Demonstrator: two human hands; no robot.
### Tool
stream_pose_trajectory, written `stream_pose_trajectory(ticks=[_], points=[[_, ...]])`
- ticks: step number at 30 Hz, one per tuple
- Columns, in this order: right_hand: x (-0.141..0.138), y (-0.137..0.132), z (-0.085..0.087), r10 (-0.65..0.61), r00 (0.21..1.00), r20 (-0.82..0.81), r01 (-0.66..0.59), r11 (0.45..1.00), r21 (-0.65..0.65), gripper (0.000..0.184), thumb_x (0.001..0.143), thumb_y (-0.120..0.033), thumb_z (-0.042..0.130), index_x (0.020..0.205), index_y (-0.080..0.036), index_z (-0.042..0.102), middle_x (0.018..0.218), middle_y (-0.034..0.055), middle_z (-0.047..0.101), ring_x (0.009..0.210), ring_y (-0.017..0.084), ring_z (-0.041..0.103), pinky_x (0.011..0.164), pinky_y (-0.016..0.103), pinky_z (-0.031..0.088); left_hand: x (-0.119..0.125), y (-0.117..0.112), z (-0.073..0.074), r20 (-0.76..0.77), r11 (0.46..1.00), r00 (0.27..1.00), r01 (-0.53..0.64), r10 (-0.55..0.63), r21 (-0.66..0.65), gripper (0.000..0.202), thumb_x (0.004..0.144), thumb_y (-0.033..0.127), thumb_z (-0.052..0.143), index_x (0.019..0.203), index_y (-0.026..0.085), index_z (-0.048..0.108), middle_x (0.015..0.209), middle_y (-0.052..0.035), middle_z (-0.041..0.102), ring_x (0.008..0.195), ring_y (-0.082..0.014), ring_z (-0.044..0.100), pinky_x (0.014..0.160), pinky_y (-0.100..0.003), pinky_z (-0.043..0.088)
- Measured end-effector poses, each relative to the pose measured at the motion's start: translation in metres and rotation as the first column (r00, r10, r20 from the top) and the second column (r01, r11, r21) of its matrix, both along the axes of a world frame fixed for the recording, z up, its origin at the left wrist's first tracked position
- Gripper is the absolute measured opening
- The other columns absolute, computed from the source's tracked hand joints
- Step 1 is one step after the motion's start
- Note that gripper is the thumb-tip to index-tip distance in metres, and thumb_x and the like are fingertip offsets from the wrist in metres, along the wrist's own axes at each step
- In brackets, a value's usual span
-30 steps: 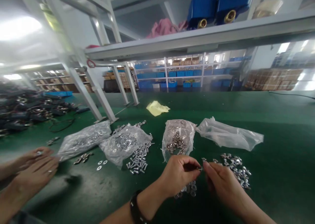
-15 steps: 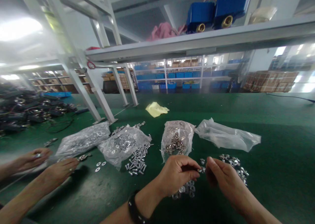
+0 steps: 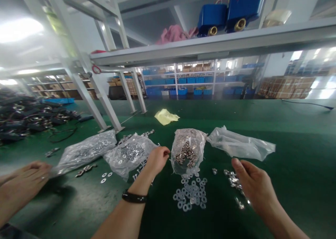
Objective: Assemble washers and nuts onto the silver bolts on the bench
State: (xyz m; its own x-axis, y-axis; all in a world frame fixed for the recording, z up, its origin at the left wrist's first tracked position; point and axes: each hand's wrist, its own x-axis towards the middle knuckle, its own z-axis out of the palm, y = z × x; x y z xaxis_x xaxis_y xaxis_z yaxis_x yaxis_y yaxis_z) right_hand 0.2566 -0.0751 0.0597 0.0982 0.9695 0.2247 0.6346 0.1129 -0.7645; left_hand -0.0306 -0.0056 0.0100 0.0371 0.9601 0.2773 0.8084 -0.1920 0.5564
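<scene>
My left hand [image 3: 158,158], a black band on its wrist, reaches over the pile of bolts [image 3: 141,166] beside a clear bag of washers [image 3: 126,156]. Its fingertips are pressed together; what they hold, if anything, is hidden. My right hand [image 3: 257,179] hovers at the small heap of bolts with hardware on them [image 3: 234,179], thumb apart from the fingers. Just below that heap, a blurred shiny fastener [image 3: 239,203] shows near this hand. Loose flat washers [image 3: 191,193] lie between my hands, in front of a bag of small nuts [image 3: 187,153]. One single fastener [image 3: 214,171] lies apart.
At the left, a co-worker's hands [image 3: 28,181] are by another clear bag [image 3: 88,149]. An emptied-looking plastic bag [image 3: 241,144] and yellow paper [image 3: 166,117] lie farther back. A white shelf [image 3: 210,44] with blue units [image 3: 212,18] spans above the green table.
My hands have parted: the left moved left to the bolts, no longer holding the small fastener at the middle; the right moved slightly right over its heap. The co-worker's hands shifted left.
</scene>
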Motion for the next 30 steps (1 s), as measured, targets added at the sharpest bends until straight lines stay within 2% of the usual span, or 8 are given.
stream_pose_trajectory(ticks=[6, 12, 14, 17, 20, 23, 26, 30], points=[[-0.009, -0.002, -0.013, 0.090, 0.994, 0.066, -0.098, 0.988, 0.122, 0.044, 0.083, -0.049, 0.036, 0.057, -0.014, 0.040, 0.049, -0.0005, 0.038, 0.046, 0.008, 0.034, 0.043, 0.021, 0.025, -0.002, 0.011, -0.024, -0.182, 0.998, 0.982, 0.042, -0.050, -0.048, 0.004, 0.065, 0.014, 0.054, 0.064, 0.013, 0.058, 0.074, -0.0058, 0.054, 0.073, -0.0152, 0.050, 0.069, -0.025, 0.034], [-0.016, -0.001, -0.023, 0.246, 0.969, 0.004, -0.245, 0.967, 0.061, 0.030, 0.085, -0.041, 0.038, 0.074, -0.016, 0.051, 0.061, -0.0003, 0.049, 0.055, 0.009, 0.045, 0.051, 0.020, 0.035, 0.018, -0.019, 0.016, -0.226, 0.996, 0.971, -0.074, 0.082, 0.047, 0.018, 0.079, 0.014, 0.035, 0.080, 0.009, 0.052, 0.079, -0.0113, 0.053, 0.076, -0.0193, 0.049, 0.067, -0.030, 0.031], [-0.020, -0.003, -0.024, 0.325, 0.946, -0.001, -0.323, 0.941, 0.101, 0.019, 0.084, -0.033, 0.043, 0.093, -0.020, 0.053, 0.076, -0.0003, 0.054, 0.069, 0.010, 0.050, 0.062, 0.020, 0.039, 0.042, -0.037, 0.026, -0.201, 0.997, 0.979, 0.048, -0.037, 0.054, 0.016, 0.082, 0.020, 0.037, 0.084, 0.014, 0.052, 0.083, -0.0056, 0.054, 0.077, -0.0148, 0.049, 0.069, -0.026, 0.032], [-0.025, -0.004, -0.024, 0.428, 0.903, 0.033, -0.428, 0.890, 0.154, 0.023, 0.081, -0.021, 0.049, 0.103, -0.025, 0.054, 0.090, -0.0012, 0.055, 0.082, 0.009, 0.051, 0.073, 0.019, 0.038, 0.081, -0.059, 0.028, 0.082, 0.907, 0.906, 0.420, -0.416, -0.042, 0.011, 0.081, 0.022, 0.043, 0.082, 0.018, 0.053, 0.081, 0.0003, 0.056, 0.076, -0.0103, 0.050, 0.067, -0.020, 0.033], [-0.024, -0.003, -0.024, 0.436, 0.898, 0.054, -0.439, 0.886, 0.148, 0.016, 0.080, -0.017, 0.049, 0.089, -0.023, 0.060, 0.084, -0.0020, 0.056, 0.080, 0.009, 0.051, 0.072, 0.019, 0.038, 0.102, -0.066, 0.020, 0.362, 0.868, 0.828, 0.488, -0.428, -0.089, 0.016, 0.082, 0.026, 0.042, 0.085, 0.016, 0.054, 0.078, -0.0004, 0.056, 0.072, -0.0103, 0.050, 0.063, -0.019, 0.035], [-0.019, 0.003, -0.025, 0.376, 0.926, 0.043, -0.378, 0.919, 0.109, 0.012, 0.079, -0.019, 0.050, 0.081, -0.022, 0.061, 0.080, -0.0027, 0.057, 0.076, 0.009, 0.052, 0.069, 0.020, 0.039, 0.105, -0.059, 0.014, 0.469, 0.857, 0.789, 0.502, -0.396, -0.121, 0.021, 0.083, 0.031, 0.040, 0.087, 0.017, 0.055, 0.074, 0.0000, 0.056, 0.067, -0.0098, 0.050, 0.061, -0.019, 0.036], [-0.012, 0.009, -0.028, 0.261, 0.965, 0.000, -0.260, 0.962, 0.088, 0.012, 0.079, -0.025, 0.051, 0.084, -0.022, 0.061, 0.081, -0.0023, 0.058, 0.076, 0.010, 0.053, 0.069, 0.020, 0.039, 0.102, -0.047, 0.008, 0.331, 0.898, 0.853, 0.439, -0.404, -0.033, 0.022, 0.084, 0.028, 0.038, 0.089, 0.018, 0.057, 0.082, -0.0008, 0.057, 0.078, -0.0108, 0.051, 0.071, -0.021, 0.036], [-0.007, 0.014, -0.027, 0.158, 0.985, -0.073, -0.155, 0.987, 0.034, 0.018, 0.079, -0.030, 0.048, 0.087, -0.019, 0.060, 0.074, -0.0005, 0.058, 0.069, 0.011, 0.053, 0.063, 0.022, 0.040, 0.105, -0.038, -0.006, -0.063, 0.907, 0.906, 0.420, -0.419, 0.011, 0.017, 0.078, 0.025, 0.048, 0.086, 0.019, 0.062, 0.086, -0.0037, 0.054, 0.083, -0.0147, 0.048, 0.076, -0.026, 0.033]])
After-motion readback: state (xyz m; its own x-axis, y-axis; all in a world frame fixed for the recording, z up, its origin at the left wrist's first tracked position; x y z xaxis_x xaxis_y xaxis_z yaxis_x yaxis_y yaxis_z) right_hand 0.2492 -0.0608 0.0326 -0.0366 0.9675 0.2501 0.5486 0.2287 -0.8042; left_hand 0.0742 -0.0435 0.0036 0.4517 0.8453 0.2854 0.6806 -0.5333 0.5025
